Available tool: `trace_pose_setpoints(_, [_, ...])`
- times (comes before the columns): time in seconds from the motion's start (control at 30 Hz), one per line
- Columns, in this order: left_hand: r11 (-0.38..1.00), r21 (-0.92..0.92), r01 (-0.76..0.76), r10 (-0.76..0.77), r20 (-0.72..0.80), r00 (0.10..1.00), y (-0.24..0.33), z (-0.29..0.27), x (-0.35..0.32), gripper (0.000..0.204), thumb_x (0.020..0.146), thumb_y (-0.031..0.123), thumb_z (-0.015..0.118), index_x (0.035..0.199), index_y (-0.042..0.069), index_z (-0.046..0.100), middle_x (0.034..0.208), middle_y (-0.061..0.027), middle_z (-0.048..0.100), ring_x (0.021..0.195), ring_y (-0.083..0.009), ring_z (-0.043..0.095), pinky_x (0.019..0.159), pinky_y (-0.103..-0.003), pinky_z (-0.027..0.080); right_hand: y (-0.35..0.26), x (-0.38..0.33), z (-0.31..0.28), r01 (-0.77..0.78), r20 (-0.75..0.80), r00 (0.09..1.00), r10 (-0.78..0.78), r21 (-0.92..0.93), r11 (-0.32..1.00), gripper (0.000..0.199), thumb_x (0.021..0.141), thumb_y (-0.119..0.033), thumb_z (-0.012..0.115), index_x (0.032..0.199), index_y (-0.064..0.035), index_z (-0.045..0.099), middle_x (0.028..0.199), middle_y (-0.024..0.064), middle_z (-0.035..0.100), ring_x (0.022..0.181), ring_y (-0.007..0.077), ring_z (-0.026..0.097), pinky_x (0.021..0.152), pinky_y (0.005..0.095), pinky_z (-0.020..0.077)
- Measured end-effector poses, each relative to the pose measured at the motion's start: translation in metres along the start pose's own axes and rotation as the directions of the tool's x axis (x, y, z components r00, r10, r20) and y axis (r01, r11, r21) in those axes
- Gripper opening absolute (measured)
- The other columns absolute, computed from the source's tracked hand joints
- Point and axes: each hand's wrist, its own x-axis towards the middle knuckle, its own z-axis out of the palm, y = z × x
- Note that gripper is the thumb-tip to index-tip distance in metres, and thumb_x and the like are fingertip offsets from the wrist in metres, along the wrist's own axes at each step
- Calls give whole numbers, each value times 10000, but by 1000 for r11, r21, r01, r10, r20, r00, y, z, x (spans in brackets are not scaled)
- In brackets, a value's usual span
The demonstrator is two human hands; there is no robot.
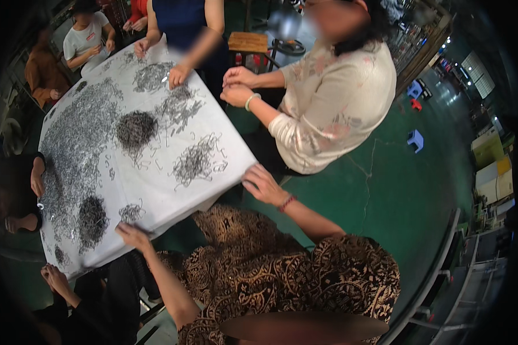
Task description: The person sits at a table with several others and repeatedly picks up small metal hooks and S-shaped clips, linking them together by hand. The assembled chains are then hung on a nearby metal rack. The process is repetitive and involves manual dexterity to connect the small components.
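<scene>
My left hand (133, 236) rests at the near edge of the white-covered table (155, 195), its fingers stretched out beside a small loose heap of thin bent wire pieces (132, 213). I see nothing held in it. At the table's right corner lies my right hand (263, 183), fingers extended over the edge and apart from the wire. Inward from that corner is a scattered patch of hook-shaped wire pieces (194, 163). Denser dark heaps, one in the middle (136, 130) and another at the near left (92, 221), stand on the cloth.
A wide spread of wire pieces (77, 132) covers the left side. Co-workers surround the table; one in a cream floral top (339, 103) sits at the right, hands together. Another's hand (180, 75) touches a far heap. Blue stools (415, 141) stand on the green floor.
</scene>
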Motion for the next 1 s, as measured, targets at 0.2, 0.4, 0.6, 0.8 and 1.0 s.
trace_pose_setpoints(0.2, [711,661,-239,-2,341,940,-17,3,-7,385,1010,149,384,1325,-57,465,1308,-288,508,1199,-394,502,1010,-451,404,32,17,38,-262,44,961,274,-175,949,278,923,-198,486,730,-9,553,706,227,558,626,384,573,555,443,425])
trace_pose_setpoints(0.4, [988,96,122,-124,17,992,16,3,-10,306,1008,249,430,901,-21,523,779,-248,572,710,-422,537,672,-468,423,27,29,44,-250,20,959,282,-409,878,458,967,-275,495,595,-30,597,583,180,582,541,365,577,517,445,426])
trace_pose_setpoints(0.6, [991,117,69,-73,33,997,37,7,-10,204,985,158,477,854,4,506,761,-209,554,684,-405,528,630,-447,423,28,38,45,-244,6,963,269,-399,884,539,973,-309,480,534,-4,545,537,202,532,487,375,537,502,457,400])
trace_pose_setpoints(0.8, [996,76,53,-57,53,997,27,4,-15,228,995,165,467,855,-7,519,755,-192,552,661,-369,523,627,-428,424,24,40,47,-269,17,954,298,-385,883,456,961,-254,507,564,-33,546,553,150,545,498,344,545,497,437,404])
trace_pose_setpoints(1.0, [989,107,103,-114,103,988,23,3,-12,315,1026,233,420,831,-8,474,653,-108,502,592,-191,448,572,-346,406,20,54,28,-223,254,916,312,-324,919,437,952,-251,519,575,-35,557,576,139,559,548,330,567,526,436,417])
